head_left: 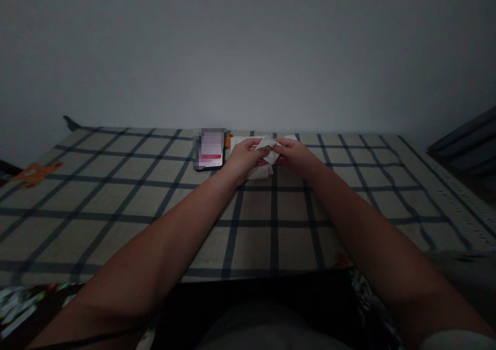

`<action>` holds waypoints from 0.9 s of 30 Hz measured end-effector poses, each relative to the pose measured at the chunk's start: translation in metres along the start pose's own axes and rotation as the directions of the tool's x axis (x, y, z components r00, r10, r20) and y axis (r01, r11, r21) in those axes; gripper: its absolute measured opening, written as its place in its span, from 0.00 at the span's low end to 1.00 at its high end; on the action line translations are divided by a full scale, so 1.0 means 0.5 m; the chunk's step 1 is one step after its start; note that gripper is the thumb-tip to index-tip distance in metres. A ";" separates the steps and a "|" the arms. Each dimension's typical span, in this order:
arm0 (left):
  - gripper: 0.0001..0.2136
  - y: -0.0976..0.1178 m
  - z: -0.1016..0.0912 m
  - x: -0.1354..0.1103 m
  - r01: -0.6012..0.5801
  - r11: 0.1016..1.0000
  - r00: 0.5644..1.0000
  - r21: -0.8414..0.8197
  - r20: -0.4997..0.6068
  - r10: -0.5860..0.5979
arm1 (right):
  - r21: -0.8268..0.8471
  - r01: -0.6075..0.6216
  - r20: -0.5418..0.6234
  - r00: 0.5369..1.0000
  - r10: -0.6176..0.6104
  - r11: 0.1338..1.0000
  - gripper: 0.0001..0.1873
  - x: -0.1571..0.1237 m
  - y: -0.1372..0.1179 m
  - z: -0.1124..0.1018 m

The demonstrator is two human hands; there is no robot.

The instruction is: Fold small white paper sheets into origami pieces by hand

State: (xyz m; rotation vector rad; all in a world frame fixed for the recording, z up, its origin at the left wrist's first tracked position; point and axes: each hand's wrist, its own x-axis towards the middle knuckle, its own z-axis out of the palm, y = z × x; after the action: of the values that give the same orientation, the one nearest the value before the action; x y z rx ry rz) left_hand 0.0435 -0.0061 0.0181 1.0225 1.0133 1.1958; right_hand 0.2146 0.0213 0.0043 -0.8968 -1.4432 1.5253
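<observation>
White paper (265,143) pinched by left hand (243,157), right hand (296,155); lit screen (212,147) beside left hand, checked cloth (256,205) beneath.

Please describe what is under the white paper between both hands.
Beneath the held paper, more white paper shows on the checked cloth. The left hand and right hand cover parts, so its full outline is hidden.

My feed is dim and grey, and I cannot place the light source. The plain pale-grey wall (248,55) darkens toward the corners. The thin, creased white paper (266,142) stands out bright, its folds soft. Below the near edge of the cream cloth-covered table with dark-blue checks (253,205), shadow swallows detail. Mosaic blocks mask the flat, dark-framed device (211,148) toward the far edge. Wide-angle stretch distorts the sides.
</observation>
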 end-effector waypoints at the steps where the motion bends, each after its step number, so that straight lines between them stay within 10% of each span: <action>1: 0.10 -0.001 0.000 0.000 -0.005 1.000 1.000 0.010 -0.001 0.005 | 0.000 0.001 0.004 1.000 -0.001 1.000 0.20 0.000 -0.001 0.001; 27: 0.11 -0.005 0.005 -0.003 0.032 0.999 0.999 -0.043 -0.017 -0.033 | -0.116 0.019 -0.141 0.989 -0.035 0.993 0.17 0.016 0.033 -0.004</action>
State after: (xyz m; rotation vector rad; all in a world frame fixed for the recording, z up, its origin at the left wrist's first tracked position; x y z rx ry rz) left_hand 0.0464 -0.0080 0.0164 0.9601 1.0113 1.1967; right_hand 0.2114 0.0295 -0.0121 -1.0294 -1.4432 1.3410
